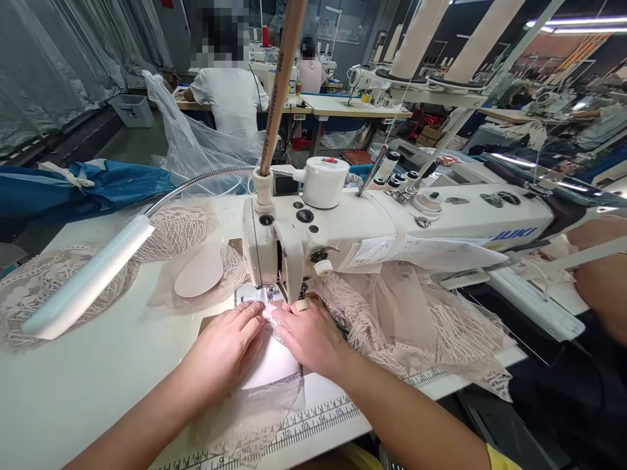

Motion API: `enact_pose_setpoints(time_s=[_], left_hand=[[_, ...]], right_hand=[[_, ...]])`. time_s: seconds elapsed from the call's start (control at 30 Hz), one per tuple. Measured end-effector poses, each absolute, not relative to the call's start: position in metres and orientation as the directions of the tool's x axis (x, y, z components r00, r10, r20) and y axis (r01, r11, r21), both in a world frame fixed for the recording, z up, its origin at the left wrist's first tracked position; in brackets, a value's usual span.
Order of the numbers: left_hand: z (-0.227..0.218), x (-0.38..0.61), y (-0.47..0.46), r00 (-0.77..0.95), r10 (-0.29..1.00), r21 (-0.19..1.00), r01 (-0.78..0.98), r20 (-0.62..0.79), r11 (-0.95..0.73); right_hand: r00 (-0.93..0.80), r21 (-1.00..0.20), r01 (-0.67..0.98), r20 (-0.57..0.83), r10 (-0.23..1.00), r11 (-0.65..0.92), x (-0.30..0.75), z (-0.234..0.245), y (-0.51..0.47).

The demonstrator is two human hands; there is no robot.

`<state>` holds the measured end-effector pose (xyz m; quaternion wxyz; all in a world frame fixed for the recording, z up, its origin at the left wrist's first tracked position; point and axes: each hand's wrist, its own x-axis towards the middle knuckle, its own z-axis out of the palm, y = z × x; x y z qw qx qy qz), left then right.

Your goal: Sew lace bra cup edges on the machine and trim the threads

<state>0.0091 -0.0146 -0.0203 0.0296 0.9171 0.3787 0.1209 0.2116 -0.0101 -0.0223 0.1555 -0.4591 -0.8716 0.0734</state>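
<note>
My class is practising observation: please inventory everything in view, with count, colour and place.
JUKI sewing machine: one nearby, white, centre
Table: one, white, beneath it
Lace fabric: several pieces, beige, beside the machine
Oval piece: one, pale pink, left of machine
Panel: one, white, lower centre
Gooseneck lamp: one, pale, left
Ruler markings: several, black, table's near edge
Papers: count unclear, white, machine's front
Thread cones: two large, beige, upper right
Rod: one, brown, above machine
Bin: one, grey, back left
Other machines: several, mostly white, background
Seated people: at least two, white and pink tops, back
Left hand: one, bare, lower centre
Right hand: one, bare, beside it
</note>
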Motion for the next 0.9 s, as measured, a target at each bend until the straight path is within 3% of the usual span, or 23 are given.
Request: enact_pose_setpoints(time_s=[0.57,0.9], left_hand=[[-0.007,0.002,-0.004,0.717,0.695,0.147,0.683,0.055,-0.716],[-0.002,0.007,0.009,0.74,0.672,0.173,0.659,0.03,-0.732]], right_hand=[[-0.539,-0.21,0.808,0.115,0.835,0.551,0.208,-0.016,-0.009],[-0.478,-0.122,0.858,0.171,0.862,0.5,0.205,-0.019,-0.005]])
